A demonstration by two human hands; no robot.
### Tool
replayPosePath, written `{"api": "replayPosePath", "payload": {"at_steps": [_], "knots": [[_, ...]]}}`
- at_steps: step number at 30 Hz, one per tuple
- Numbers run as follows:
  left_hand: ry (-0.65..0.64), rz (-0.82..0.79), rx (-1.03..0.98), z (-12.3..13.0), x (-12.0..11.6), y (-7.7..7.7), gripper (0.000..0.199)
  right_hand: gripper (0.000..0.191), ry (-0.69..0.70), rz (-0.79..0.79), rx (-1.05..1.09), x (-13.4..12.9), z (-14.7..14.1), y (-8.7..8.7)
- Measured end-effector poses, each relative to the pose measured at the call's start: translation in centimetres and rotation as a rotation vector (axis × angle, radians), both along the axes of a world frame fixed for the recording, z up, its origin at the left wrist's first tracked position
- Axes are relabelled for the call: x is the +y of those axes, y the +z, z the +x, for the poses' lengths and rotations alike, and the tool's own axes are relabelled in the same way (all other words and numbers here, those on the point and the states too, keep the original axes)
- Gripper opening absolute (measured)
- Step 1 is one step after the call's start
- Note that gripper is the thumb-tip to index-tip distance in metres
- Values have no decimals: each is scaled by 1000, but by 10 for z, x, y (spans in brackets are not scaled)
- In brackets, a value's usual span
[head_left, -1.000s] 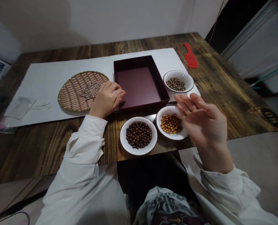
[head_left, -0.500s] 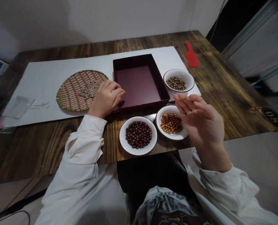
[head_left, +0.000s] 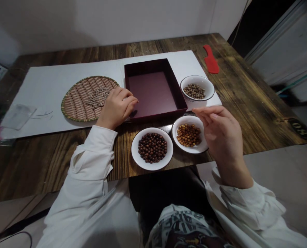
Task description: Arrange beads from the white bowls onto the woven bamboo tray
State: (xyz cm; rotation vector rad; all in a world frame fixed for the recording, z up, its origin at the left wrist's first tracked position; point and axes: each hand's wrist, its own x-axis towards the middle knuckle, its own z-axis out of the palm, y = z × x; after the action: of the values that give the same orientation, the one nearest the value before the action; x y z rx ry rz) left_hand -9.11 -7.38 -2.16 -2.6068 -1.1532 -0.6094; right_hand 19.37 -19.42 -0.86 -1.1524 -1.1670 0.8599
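My left hand [head_left: 118, 105] is curled over the near left corner of a dark maroon box [head_left: 155, 91], fingertips at its wall. Under the fingers, part of that wall is hidden. My right hand [head_left: 222, 134] hovers at the right side of a white bowl [head_left: 178, 144] of yellow-brown beads [head_left: 188, 135]. Its fingers stretch to the left with the thumb apart from their tips, and no held thing shows. Left of that bowl stands another white bowl [head_left: 135, 156] with dark brown beads [head_left: 152, 148]. A third white bowl [head_left: 207, 84] holds greyish-brown beads [head_left: 194, 91].
A round woven tray [head_left: 77, 98] with small pale beads [head_left: 99, 97] lies left of the box on a white sheet [head_left: 44, 82]. A red comb [head_left: 211, 60] lies at the back right. Clear plastic bags [head_left: 17, 116] and some thin strands [head_left: 43, 114] are at the left.
My right hand has turned a little, its palm now less visible and its fingers drawn closer together. My left hand stays at the box corner.
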Motion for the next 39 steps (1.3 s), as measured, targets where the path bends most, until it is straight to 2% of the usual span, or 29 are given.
{"api": "replayPosePath", "payload": {"at_steps": [4, 6, 10, 15, 18, 25, 32, 39], "knots": [[18, -85, -38, 0, -1, 1, 51, 17, -30, 63, 48, -4, 0, 1], [20, -105, -62, 0, -1, 1, 48, 17, -63, 108, -21, -8, 0, 2], [11, -96, -74, 0, 0, -1, 46, 15, -98, 154, -312, -18, 5, 2], [7, -109, -74, 0, 0, 0, 45, 20, -120, 119, -738, -22, 14, 3], [21, -119, -49, 0, -1, 2, 47, 21, -103, 184, -897, -19, 17, 2], [41, -69, -14, 1, -1, 1, 51, 25, 43, 259, -932, -19, 20, -3], [59, -168, -32, 1, -2, 4, 49, 27, 153, 266, -1010, -22, 20, -4], [56, -162, -46, 1, -1, 2, 46, 42, 227, 280, -1078, -26, 20, -6]]}}
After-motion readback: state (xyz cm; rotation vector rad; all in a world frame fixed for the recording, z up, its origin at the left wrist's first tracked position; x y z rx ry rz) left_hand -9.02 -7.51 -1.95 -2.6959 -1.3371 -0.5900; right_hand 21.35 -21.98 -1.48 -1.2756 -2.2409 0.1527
